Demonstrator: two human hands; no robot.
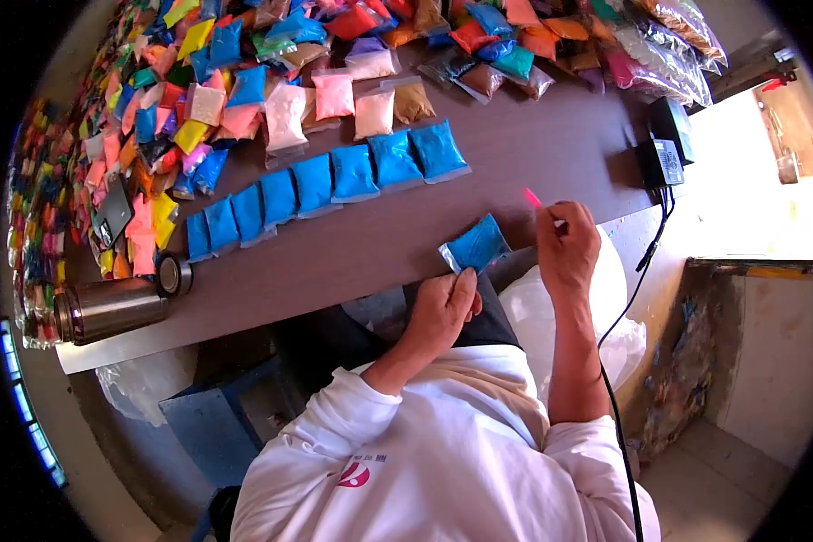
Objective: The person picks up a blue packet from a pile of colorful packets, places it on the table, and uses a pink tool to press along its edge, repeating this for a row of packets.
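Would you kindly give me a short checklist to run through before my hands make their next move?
1. Left hand has hold of the blue packet: ok, pinched at its near edge.
2. Right hand has the pink stick: ok, its tip sticks out past the fingers.
3. Row of blue packets separate from the held one: ok, eight lie farther back.
4. Held packet fully sealed: cannot tell, too small to see.
5. Black cord clear of the right sleeve: not ok, it crosses in front of it in this view.
6. Steel flask away from both hands: ok.
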